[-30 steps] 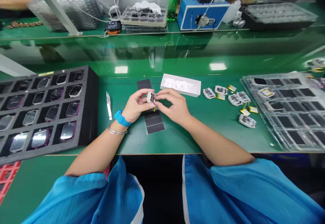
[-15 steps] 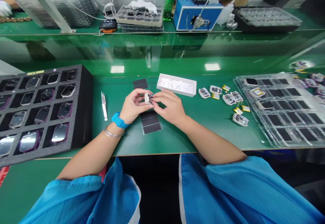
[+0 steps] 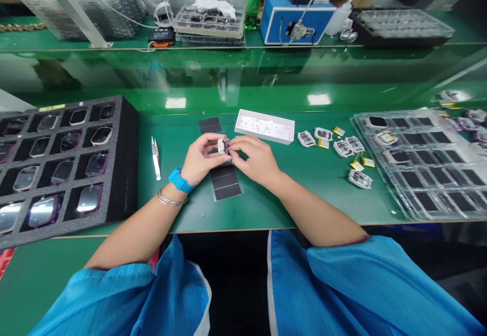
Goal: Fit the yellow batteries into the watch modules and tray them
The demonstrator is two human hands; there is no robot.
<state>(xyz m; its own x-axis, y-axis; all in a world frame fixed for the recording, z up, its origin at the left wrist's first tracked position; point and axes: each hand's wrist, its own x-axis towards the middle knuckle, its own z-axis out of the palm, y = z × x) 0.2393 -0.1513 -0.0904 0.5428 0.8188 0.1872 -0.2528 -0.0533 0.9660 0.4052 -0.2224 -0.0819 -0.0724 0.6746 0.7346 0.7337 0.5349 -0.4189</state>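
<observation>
A small white smartwatch case (image 3: 222,146) with dark inner parts stands on edge between my hands, above the green bench. My left hand (image 3: 200,159) grips it by its left side between thumb and fingers. The fingertips of my right hand (image 3: 256,160) are pinched at its open right side; whether they hold a tiny part there is hidden. Just below lies a sheet of black adhesive pieces (image 3: 226,183), partly covered by my hands. Behind my fingers is another black piece (image 3: 210,125). A white box (image 3: 292,132) holding tiny pieces sits beyond my right hand.
White tweezers (image 3: 155,159) lie left of my hands, near a black foam tray (image 3: 124,173) of watch cases. Several opened white cases (image 3: 343,148) with yellow batteries lie to the right, beside stacked clear plastic trays (image 3: 395,183). A raised shelf (image 3: 213,46) crosses the back, carrying a blue machine (image 3: 274,21).
The watch case has tilted slightly in my fingers, showing more of its dark inside. My right fingertips have shifted a little at its edge. Things on the bench have stayed put.
</observation>
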